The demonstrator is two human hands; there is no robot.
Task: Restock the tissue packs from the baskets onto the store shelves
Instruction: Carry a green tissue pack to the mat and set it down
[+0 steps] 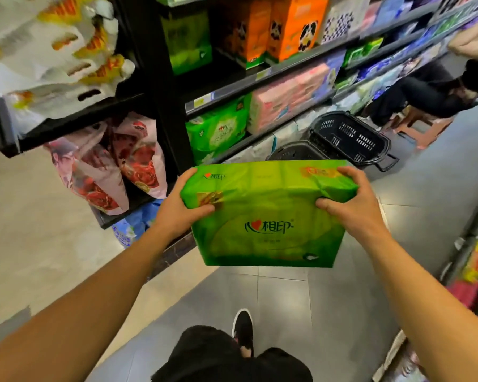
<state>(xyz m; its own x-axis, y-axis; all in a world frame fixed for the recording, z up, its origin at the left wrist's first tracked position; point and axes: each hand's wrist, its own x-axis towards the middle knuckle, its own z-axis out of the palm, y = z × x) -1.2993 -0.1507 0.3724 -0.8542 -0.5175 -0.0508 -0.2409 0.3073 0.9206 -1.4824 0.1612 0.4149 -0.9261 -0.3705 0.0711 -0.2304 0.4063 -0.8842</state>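
Here, one green tissue pack [265, 213] is held in mid-air at the centre of the view, above the grey tiled floor [282, 299] of a store aisle. The left hand [181, 205] grips its left end, fingers curled over the top edge and thumb pressed on the near face; the right hand [348, 199] grips its right end in the same way. Two black baskets stand on the floor beyond the pack: a nearer one [295, 153], mostly hidden behind the pack, and a farther one [351, 136] tilted against the shelving, to the right. The shelf unit [260, 78] runs from the centre to the far right. Its lower tier shows one matching green pack [218, 130] and, just right of it, one pink pack [287, 100]. The tier above shows one green pack [188, 42] and two orange boxes bearing panda pictures [295, 26]. On the left, a black rack [66, 125] carries white bags with yellow print [53, 51] above and two red-and-pink floral bags [108, 164] below. One black shoe [243, 332] shows near the bottom edge. A second person [425, 92] crouches at the far right
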